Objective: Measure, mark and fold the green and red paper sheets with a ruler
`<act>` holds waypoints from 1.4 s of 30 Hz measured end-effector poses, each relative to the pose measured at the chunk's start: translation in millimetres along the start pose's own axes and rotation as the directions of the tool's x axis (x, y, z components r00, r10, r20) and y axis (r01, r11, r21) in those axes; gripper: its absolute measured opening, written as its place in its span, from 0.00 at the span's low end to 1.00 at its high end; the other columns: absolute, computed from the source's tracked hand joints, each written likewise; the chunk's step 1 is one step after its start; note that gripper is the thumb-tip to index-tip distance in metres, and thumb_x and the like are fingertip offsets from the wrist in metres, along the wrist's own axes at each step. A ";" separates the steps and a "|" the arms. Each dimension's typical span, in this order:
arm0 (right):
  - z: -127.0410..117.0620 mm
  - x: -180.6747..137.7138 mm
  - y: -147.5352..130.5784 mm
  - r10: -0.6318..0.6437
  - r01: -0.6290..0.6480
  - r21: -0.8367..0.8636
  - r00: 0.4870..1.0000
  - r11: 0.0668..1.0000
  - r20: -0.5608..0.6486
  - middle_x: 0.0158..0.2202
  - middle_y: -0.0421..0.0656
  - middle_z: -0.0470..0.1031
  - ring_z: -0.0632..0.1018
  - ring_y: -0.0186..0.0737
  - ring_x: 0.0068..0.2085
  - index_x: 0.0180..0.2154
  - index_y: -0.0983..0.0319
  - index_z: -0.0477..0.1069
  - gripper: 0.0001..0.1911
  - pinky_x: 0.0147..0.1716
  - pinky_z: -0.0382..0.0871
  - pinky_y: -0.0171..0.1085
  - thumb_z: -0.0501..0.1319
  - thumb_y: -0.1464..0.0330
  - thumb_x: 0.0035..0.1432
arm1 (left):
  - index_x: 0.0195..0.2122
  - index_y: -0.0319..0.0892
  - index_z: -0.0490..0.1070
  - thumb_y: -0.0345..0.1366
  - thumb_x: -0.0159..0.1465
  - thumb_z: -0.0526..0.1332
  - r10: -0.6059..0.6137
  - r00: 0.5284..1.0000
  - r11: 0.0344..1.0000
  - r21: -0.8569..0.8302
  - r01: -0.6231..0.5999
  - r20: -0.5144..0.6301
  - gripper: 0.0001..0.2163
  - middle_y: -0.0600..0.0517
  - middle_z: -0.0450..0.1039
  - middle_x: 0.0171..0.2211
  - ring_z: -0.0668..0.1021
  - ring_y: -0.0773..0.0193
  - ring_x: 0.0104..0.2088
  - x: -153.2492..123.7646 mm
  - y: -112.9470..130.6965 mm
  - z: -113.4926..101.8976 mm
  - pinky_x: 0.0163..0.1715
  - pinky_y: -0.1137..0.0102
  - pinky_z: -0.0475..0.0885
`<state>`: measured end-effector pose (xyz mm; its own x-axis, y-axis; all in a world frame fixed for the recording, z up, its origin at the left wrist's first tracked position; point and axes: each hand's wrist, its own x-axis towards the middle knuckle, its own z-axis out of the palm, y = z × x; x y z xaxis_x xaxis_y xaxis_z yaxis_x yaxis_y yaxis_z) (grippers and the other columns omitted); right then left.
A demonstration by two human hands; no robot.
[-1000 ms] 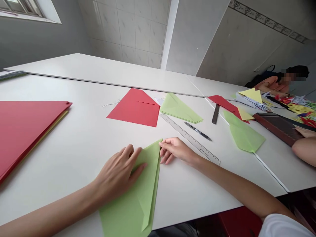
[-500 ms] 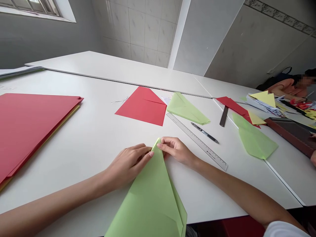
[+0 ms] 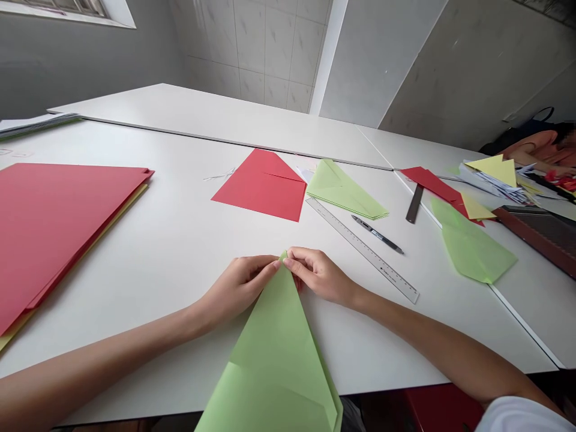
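– Principal item, clock centred on its tip?
– One folded light-green paper sheet [image 3: 285, 354], pointed; tip at centre, body widening toward six, across the smooth white tabletop's [image 3: 180, 240] near edge and out of view.
– Fingers?
– Left hand [image 3: 238, 282], at eight: thumb and forefinger pinched together on the tip's left edge. Right hand [image 3: 321, 276], at four: thumb and forefinger likewise closed on the right edge, other fingers curled under. Both hands near touching.
– Surroundings?
– Flat red paper piece [image 3: 258, 189], just short of twelve. Folded pale-green paper pieces [image 3: 344, 189], between one and two. Clear straight ruler [image 3: 360, 247], slanting from one to past three; slim black pen [image 3: 378, 234] just beyond it. Red paper stack [image 3: 67, 222], nine.
– Room?
– Broad white surface between stack and left hand; a narrower strip between right hand and ruler.
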<state>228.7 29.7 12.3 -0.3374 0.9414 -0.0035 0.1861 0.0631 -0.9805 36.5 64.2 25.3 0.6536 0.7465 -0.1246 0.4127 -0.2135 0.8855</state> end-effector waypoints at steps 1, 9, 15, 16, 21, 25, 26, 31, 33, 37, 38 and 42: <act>0.8 -0.2 -0.3 0.001 -0.001 -0.023 1.000 1.000 -0.004 0.24 0.34 0.63 0.69 0.33 0.26 0.27 0.58 0.59 0.18 0.27 0.65 0.34 0.56 0.55 0.66 | 0.28 0.41 0.68 0.54 0.68 0.50 -0.010 1.000 1.000 0.002 0.011 -0.011 0.22 0.55 0.63 0.23 0.64 0.68 0.22 -0.3 -0.8 0.7 0.20 0.73 0.58; 5.7 0.0 -2.0 0.003 -0.032 -0.227 0.992 0.973 -0.126 0.21 0.33 0.54 0.57 0.32 0.23 0.23 0.58 0.53 0.19 0.24 0.49 0.35 0.56 0.63 0.65 | 0.22 0.42 0.58 0.54 0.67 0.53 -0.034 0.996 0.999 0.040 0.037 -0.080 0.23 0.58 0.48 0.20 0.53 0.72 0.21 1.4 -3.5 4.2 0.19 0.73 0.49; -0.9 3.1 3.6 0.025 -0.063 -0.207 0.984 0.976 -0.179 0.24 0.34 0.61 0.63 0.33 0.26 0.26 0.58 0.59 0.15 0.26 0.55 0.35 0.57 0.62 0.64 | 0.37 0.42 0.72 0.52 0.67 0.53 0.015 0.994 0.997 0.076 -0.007 -0.111 0.18 0.54 0.67 0.27 0.69 0.67 0.25 5.9 -4.2 3.2 0.23 0.73 0.63; -3.4 4.0 4.7 0.037 -0.074 -0.194 0.982 0.978 -0.187 0.24 0.35 0.63 0.65 0.33 0.26 0.26 0.58 0.60 0.14 0.26 0.57 0.35 0.56 0.61 0.63 | 0.46 0.44 0.72 0.52 0.66 0.55 0.032 0.992 0.996 0.086 -0.022 -0.119 0.18 0.51 0.72 0.34 0.73 0.64 0.29 4.6 -3.7 3.3 0.27 0.71 0.68; -15.7 6.9 3.8 0.082 -0.093 -0.101 0.991 0.991 -0.109 0.26 0.37 0.67 0.72 0.35 0.26 0.30 0.58 0.62 0.15 0.23 0.65 0.34 0.54 0.56 0.65 | 0.65 0.49 0.57 0.53 0.68 0.52 0.086 0.993 0.989 0.126 -0.075 -0.078 0.27 0.45 0.74 0.49 0.79 0.60 0.37 0.4 0.4 2.0 0.36 0.64 0.76; -24.2 8.1 -1.3 0.059 -0.057 -0.108 0.998 0.993 0.019 0.24 0.34 0.65 0.71 0.33 0.24 0.31 0.57 0.59 0.18 0.23 0.65 0.33 0.52 0.51 0.65 | 0.62 0.46 0.62 0.53 0.70 0.48 0.114 0.993 0.986 0.124 -0.114 0.002 0.25 0.46 0.74 0.48 0.79 0.62 0.36 19.0 4.3 -6.7 0.33 0.67 0.77; -26.8 8.6 -2.1 0.055 -0.050 -0.131 0.998 0.990 0.041 0.23 0.33 0.64 0.69 0.33 0.23 0.31 0.56 0.58 0.18 0.23 0.64 0.33 0.51 0.50 0.66 | 0.59 0.45 0.64 0.53 0.69 0.48 0.126 0.992 0.983 0.135 -0.127 0.017 0.24 0.46 0.74 0.48 0.79 0.63 0.36 26.0 5.0 -10.1 0.32 0.68 0.76; -37.8 11.3 -5.7 0.051 -0.012 -0.368 0.994 0.930 0.097 0.21 0.32 0.58 0.61 0.31 0.21 0.33 0.56 0.61 0.13 0.22 0.54 0.32 0.50 0.58 0.68 | 0.38 0.43 0.74 0.54 0.64 0.56 0.190 0.981 0.940 0.281 -0.192 0.036 0.19 0.48 0.74 0.40 0.75 0.61 0.37 53.0 2.0 -27.3 0.35 0.68 0.71; -36.0 11.3 -7.3 0.034 0.010 -0.498 0.996 0.867 0.080 0.22 0.33 0.58 0.60 0.32 0.22 0.31 0.57 0.61 0.11 0.23 0.51 0.32 0.51 0.64 0.68 | 0.34 0.43 0.75 0.54 0.62 0.59 0.213 0.975 0.918 0.329 -0.224 0.069 0.18 0.48 0.74 0.40 0.74 0.59 0.40 55.7 -2.5 -30.4 0.38 0.67 0.70; -22.1 8.4 -4.9 -0.037 0.058 -0.706 0.998 0.705 0.045 0.22 0.34 0.59 0.58 0.34 0.22 0.31 0.58 0.63 0.09 0.26 0.46 0.35 0.53 0.71 0.67 | 0.28 0.45 0.74 0.53 0.62 0.59 0.245 0.958 0.880 0.380 -0.285 0.150 0.17 0.49 0.74 0.39 0.71 0.56 0.46 52.2 -13.2 -28.5 0.44 0.65 0.67; -18.7 7.5 -2.8 -0.061 0.072 -0.740 0.997 0.669 0.042 0.22 0.35 0.60 0.58 0.34 0.22 0.32 0.59 0.63 0.09 0.26 0.45 0.36 0.53 0.71 0.67 | 0.28 0.45 0.73 0.53 0.62 0.59 0.254 0.954 0.872 0.390 -0.297 0.159 0.17 0.50 0.74 0.39 0.70 0.56 0.46 51.0 -15.2 -27.1 0.46 0.64 0.66; -12.9 6.2 9.0 -0.159 0.128 -0.817 0.986 0.562 0.045 0.27 0.39 0.68 0.63 0.35 0.25 0.36 0.61 0.66 0.10 0.25 0.45 0.36 0.50 0.69 0.70 | 0.30 0.45 0.73 0.51 0.64 0.56 0.295 0.941 0.839 0.426 -0.339 0.168 0.16 0.50 0.73 0.39 0.69 0.57 0.45 47.4 -18.5 -19.6 0.52 0.61 0.61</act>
<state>240.2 40.4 6.0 -0.4039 0.9034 0.1440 0.8155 0.4269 -0.3907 47.4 115.9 11.8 0.8430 0.5334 0.0687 0.3948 -0.7006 0.5944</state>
